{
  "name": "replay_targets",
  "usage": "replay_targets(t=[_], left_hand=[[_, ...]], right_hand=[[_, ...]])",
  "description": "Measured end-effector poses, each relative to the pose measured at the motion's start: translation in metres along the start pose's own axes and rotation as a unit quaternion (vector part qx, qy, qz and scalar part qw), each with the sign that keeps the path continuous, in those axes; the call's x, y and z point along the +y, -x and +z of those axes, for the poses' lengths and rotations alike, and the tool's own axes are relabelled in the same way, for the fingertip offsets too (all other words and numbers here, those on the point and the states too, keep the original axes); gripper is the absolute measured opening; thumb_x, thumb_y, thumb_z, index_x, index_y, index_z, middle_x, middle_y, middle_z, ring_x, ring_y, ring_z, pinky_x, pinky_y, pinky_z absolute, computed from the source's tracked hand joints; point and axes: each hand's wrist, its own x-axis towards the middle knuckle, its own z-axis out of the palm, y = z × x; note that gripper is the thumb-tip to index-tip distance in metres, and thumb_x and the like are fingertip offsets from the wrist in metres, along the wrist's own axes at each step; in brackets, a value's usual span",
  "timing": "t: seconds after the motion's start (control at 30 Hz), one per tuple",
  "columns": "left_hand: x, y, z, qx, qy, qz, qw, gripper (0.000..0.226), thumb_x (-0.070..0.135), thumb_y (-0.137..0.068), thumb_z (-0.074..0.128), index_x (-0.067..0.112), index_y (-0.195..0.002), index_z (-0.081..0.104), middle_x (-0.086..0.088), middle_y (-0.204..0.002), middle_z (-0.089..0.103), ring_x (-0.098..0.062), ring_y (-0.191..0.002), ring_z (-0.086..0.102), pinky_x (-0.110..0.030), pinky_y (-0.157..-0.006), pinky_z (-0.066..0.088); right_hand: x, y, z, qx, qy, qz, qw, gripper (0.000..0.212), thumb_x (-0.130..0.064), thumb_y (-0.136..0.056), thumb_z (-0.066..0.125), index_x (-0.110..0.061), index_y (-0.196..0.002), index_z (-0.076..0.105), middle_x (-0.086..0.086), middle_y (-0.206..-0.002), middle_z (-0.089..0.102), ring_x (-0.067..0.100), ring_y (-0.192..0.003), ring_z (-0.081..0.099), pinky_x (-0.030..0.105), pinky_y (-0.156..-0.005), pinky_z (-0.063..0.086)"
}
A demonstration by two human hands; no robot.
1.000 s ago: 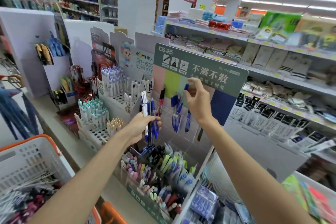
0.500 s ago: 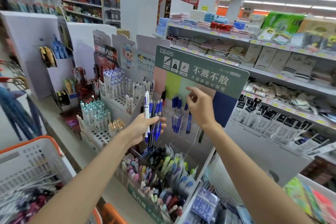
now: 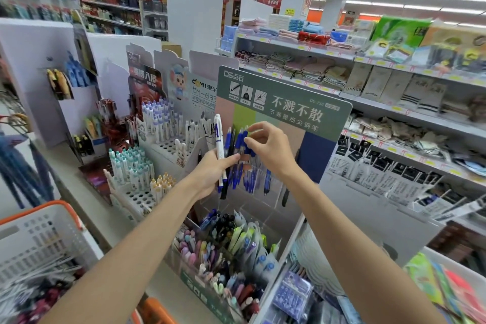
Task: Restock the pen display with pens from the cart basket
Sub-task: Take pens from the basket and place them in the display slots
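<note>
My left hand (image 3: 214,171) grips a bundle of pens (image 3: 223,151), blue, black and one white, held upright in front of the green-headed pen display (image 3: 286,102). My right hand (image 3: 271,148) is right beside the bundle and pinches the top of one blue pen in it. Behind the hands, several blue pens (image 3: 249,179) hang in the display's clear slots. The white cart basket (image 3: 44,242) with an orange rim sits at the lower left, with more pens lying in it.
Lower display bins (image 3: 223,258) hold mixed coloured pens and packaged markers. White peg-hole pen stands (image 3: 157,144) stand to the left. Store shelves (image 3: 394,102) with folded cloths and packaged socks run along the right. A white pillar (image 3: 194,8) rises behind.
My right hand left the display slots and came back to the bundle, pinching a blue pen. My left hand rose a little with the bundle.
</note>
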Motion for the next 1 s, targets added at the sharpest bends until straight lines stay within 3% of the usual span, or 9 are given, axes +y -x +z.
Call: replay_targets(t=[0.1,0.2,0.3,0.37,0.47,0.57,0.67,0.77,1.0], left_hand=[[0.003,-0.001,0.005,-0.02,-0.026,0.016,0.999,0.023,0.006,-0.101,0.052,0.009,-0.121,0.061,-0.007,-0.104,0.076,-0.021,-0.097,0.073,-0.032,-0.082,0.059],[0.004,-0.004,0.007,0.014,-0.035,0.018,0.999,0.023,0.006,-0.1,0.053,0.006,-0.121,0.062,-0.003,-0.098,0.076,-0.013,-0.09,0.073,-0.024,-0.07,0.058],[-0.003,-0.009,-0.003,0.054,-0.012,0.008,0.998,0.025,0.005,-0.102,0.049,0.003,-0.125,0.06,-0.012,-0.11,0.072,-0.021,-0.1,0.071,-0.036,-0.083,0.06],[-0.006,-0.007,-0.009,0.065,0.019,-0.007,0.998,0.025,0.007,-0.103,0.048,0.004,-0.126,0.058,-0.015,-0.109,0.072,-0.023,-0.092,0.072,-0.036,-0.079,0.061],[-0.011,-0.003,-0.013,0.068,0.026,-0.013,0.997,0.025,0.01,-0.103,0.048,0.004,-0.127,0.056,-0.013,-0.099,0.073,-0.019,-0.079,0.072,-0.033,-0.071,0.062],[-0.014,-0.001,-0.014,0.057,0.02,-0.02,0.998,0.026,0.013,-0.103,0.049,0.007,-0.128,0.056,-0.011,-0.098,0.072,-0.021,-0.086,0.071,-0.049,-0.088,0.057],[-0.012,0.002,-0.013,0.046,0.016,-0.025,0.998,0.017,0.014,-0.103,0.049,0.012,-0.118,0.058,-0.011,-0.1,0.071,-0.021,-0.091,0.07,-0.053,-0.091,0.055],[-0.011,0.003,-0.015,0.031,0.022,-0.03,0.999,0.014,0.013,-0.103,0.048,0.013,-0.113,0.059,-0.012,-0.101,0.071,-0.02,-0.088,0.07,-0.044,-0.081,0.058],[-0.011,0.005,-0.013,0.012,0.024,-0.05,0.998,0.026,0.014,-0.104,0.047,0.0,-0.123,0.056,-0.016,-0.116,0.069,-0.016,-0.082,0.072,-0.029,-0.067,0.059]], right_hand=[[-0.001,0.0,0.0,-0.005,-0.029,0.01,1.0,0.032,-0.01,-0.091,0.07,-0.014,-0.12,0.058,0.002,-0.093,0.069,0.005,-0.08,0.066,0.012,-0.062,0.051],[-0.001,-0.001,-0.004,0.046,-0.038,-0.011,0.998,0.031,-0.01,-0.09,0.071,-0.016,-0.118,0.058,0.003,-0.091,0.069,0.006,-0.08,0.066,0.014,-0.066,0.051],[0.0,-0.006,-0.017,0.154,-0.058,-0.044,0.985,0.03,-0.007,-0.092,0.069,-0.014,-0.118,0.057,-0.005,-0.087,0.065,-0.003,-0.078,0.062,0.014,-0.074,0.052],[0.002,-0.008,-0.024,0.193,-0.048,-0.069,0.978,0.031,-0.006,-0.093,0.067,-0.014,-0.12,0.056,-0.007,-0.088,0.064,-0.001,-0.08,0.062,0.014,-0.076,0.052],[0.012,-0.005,-0.021,0.173,0.011,-0.094,0.98,0.032,-0.006,-0.092,0.067,-0.011,-0.121,0.056,-0.009,-0.086,0.063,0.005,-0.08,0.063,0.017,-0.076,0.054],[0.025,0.002,-0.01,0.132,0.07,-0.099,0.984,0.032,-0.007,-0.092,0.068,-0.009,-0.121,0.056,-0.002,-0.088,0.065,0.013,-0.077,0.063,0.028,-0.076,0.056],[0.035,0.008,-0.003,0.096,0.114,-0.076,0.986,0.031,-0.01,-0.093,0.067,-0.008,-0.123,0.057,0.006,-0.098,0.07,0.018,-0.082,0.065,0.037,-0.076,0.057],[0.04,0.013,0.001,0.067,0.144,-0.054,0.986,0.032,-0.015,-0.095,0.066,-0.009,-0.125,0.057,0.011,-0.108,0.072,0.022,-0.091,0.068,0.037,-0.077,0.058],[0.047,0.012,0.003,0.061,0.197,-0.07,0.976,0.021,-0.016,-0.097,0.063,-0.01,-0.115,0.069,0.005,-0.101,0.074,0.023,-0.087,0.068,0.042,-0.073,0.056]])
